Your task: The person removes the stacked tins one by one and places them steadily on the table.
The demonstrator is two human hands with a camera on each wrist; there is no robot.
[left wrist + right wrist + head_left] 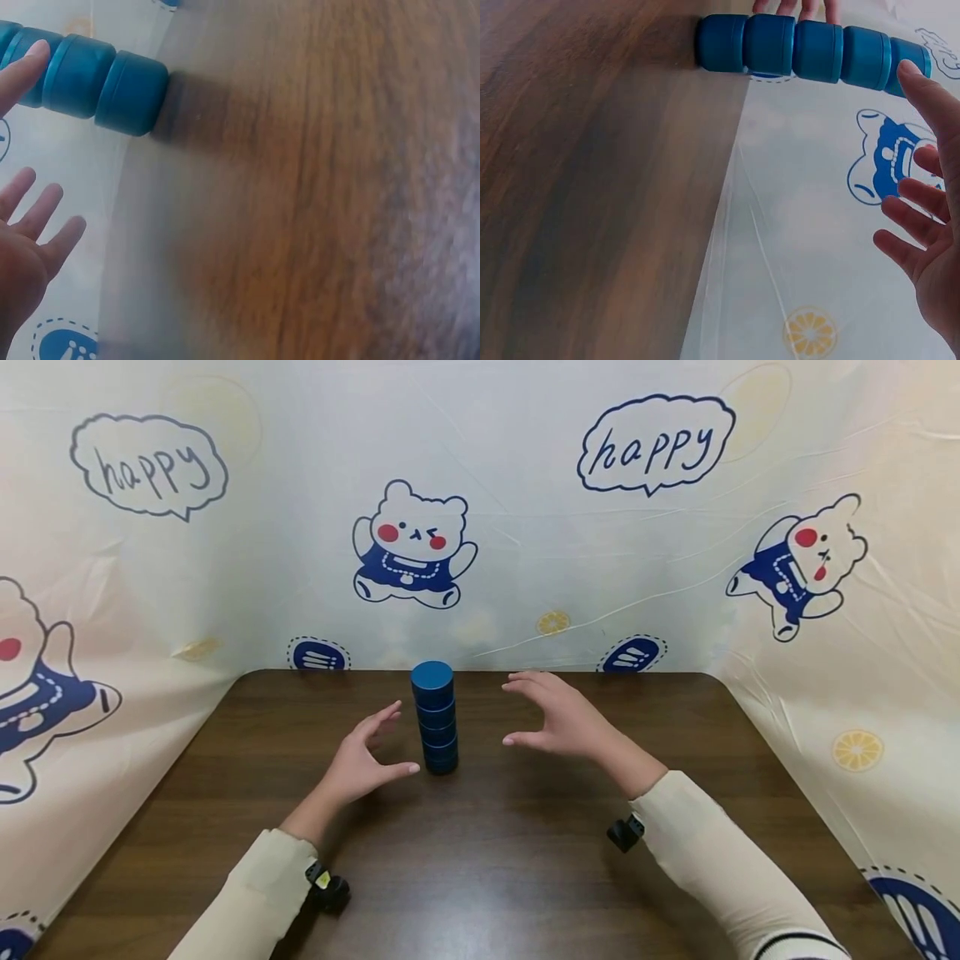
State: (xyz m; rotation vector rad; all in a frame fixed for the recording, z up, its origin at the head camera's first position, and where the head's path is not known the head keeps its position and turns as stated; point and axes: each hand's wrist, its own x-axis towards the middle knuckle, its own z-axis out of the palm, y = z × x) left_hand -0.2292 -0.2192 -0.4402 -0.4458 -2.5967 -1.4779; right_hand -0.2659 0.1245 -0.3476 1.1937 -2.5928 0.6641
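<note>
both sleeves (255,893) lie nearest in the head view; left hand (360,764) and right hand (558,718) spread wide, flanking without touching a stack of 5 blue caps (434,718) on the desk (487,860). left wrist view: fingers (37,217) open beside the stack (97,79). right wrist view: fingers (911,225) open near the stack (810,51).

Upright stack of blue round caps (434,718) on the brown table; slightly uneven; untouched

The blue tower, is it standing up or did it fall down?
Standing up. The blue tower rises straight from the table, with both open hands beside it, apart.
</note>
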